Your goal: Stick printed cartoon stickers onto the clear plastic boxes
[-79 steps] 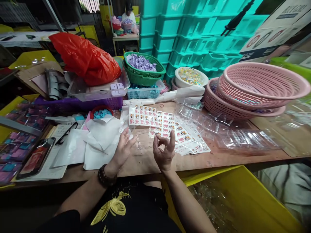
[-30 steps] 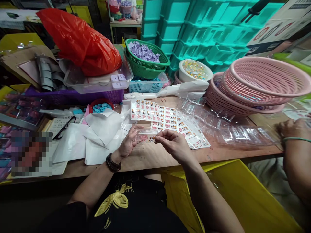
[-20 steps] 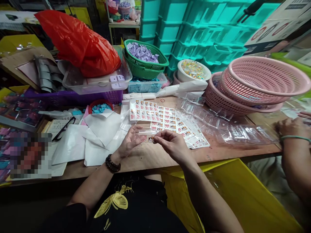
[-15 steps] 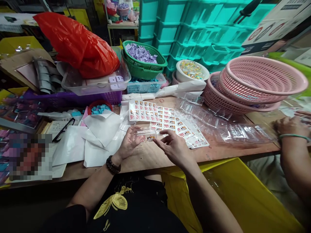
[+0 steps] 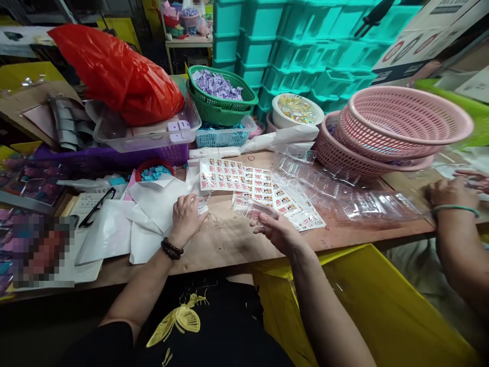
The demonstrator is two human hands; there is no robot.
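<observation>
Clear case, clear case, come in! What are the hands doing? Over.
Right hand holding clear case. Left hand at clear plastic beside white papers, grip unclear. Sticker sheets just beyond the case.

Stacked turquoise crates (image 5: 296,56), distant small table (image 5: 190,41), yellow bin (image 5: 362,300), dim background.

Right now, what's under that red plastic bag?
Under the red plastic bag is a clear plastic bin with something flat and pale in it. Lilac pieces show beside the bag; whatever else it covers is hidden.
</observation>
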